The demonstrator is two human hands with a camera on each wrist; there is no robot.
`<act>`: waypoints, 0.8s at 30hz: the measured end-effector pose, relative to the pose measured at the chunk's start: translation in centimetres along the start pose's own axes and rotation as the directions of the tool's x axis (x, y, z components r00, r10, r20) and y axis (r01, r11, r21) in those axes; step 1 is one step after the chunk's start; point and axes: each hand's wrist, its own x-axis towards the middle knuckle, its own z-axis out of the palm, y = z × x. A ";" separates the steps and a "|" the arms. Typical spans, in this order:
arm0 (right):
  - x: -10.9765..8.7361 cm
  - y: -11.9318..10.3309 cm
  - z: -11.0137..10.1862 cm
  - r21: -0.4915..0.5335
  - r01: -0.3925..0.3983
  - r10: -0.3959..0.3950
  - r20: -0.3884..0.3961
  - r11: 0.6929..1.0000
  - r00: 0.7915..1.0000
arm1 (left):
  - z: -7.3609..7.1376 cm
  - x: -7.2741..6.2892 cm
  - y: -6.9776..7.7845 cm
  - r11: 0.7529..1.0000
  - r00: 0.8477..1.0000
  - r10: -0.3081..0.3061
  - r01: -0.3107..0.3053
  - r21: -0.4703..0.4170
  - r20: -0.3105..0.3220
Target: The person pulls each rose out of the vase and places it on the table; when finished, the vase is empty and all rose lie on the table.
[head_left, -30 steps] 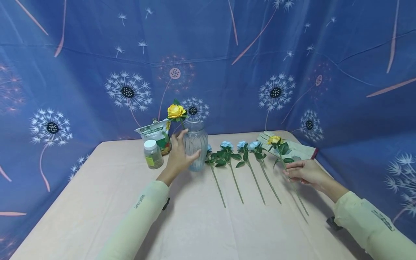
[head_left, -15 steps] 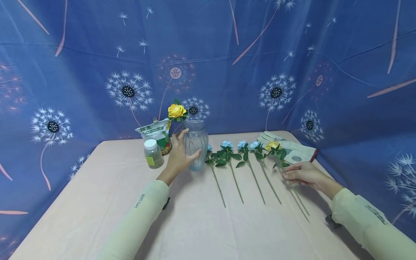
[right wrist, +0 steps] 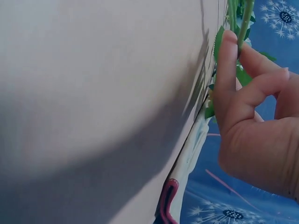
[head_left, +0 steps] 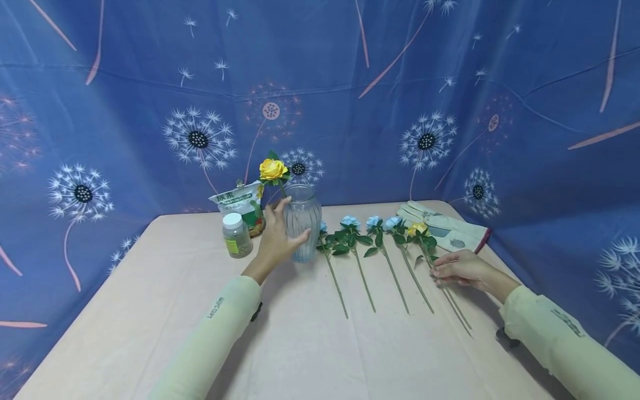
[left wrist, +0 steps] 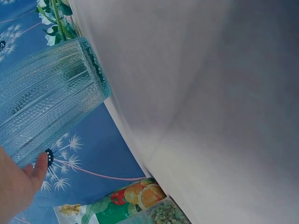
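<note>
My left hand (head_left: 277, 239) holds the ribbed clear glass vase (head_left: 307, 219) from its left side, thumb across the front. In the left wrist view the vase (left wrist: 51, 88) appears tipped sideways by the camera angle. A yellow rose (head_left: 273, 170) rises at the left of the vase's mouth; its lower stem is hidden behind the fingers. At the right, my right hand (head_left: 464, 270) pinches the stem of another yellow rose (head_left: 418, 229) low over the table. The right wrist view shows that green stem (right wrist: 246, 23) between thumb and forefinger. Several blue roses (head_left: 350, 221) lie in a row between the hands.
Left of the vase stand a white-capped jar (head_left: 237, 238) and a printed bag (head_left: 241, 201) with a clip. Pale work gloves (head_left: 457, 226) with a red cuff lie at the back right. A dandelion-patterned blue curtain (head_left: 350, 133) hangs behind the table (head_left: 200, 316).
The right hand has lowered its yellow rose toward the table and moved slightly left, beside the blue roses. The left hand and the vase have stayed in place.
</note>
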 end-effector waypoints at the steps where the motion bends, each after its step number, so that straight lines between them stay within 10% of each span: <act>1: 0.0 0.0 0.1 -0.002 0.002 -0.002 0.006 1.000 1.000 | 0.0 0.0 0.0 1.000 1.000 -0.003 0.003 -0.001 0.001; 24: -0.7 -0.6 0.3 -0.135 -0.034 0.029 -0.043 0.990 0.999 | 0.1 0.1 0.0 1.000 1.000 -0.018 0.018 -0.004 0.000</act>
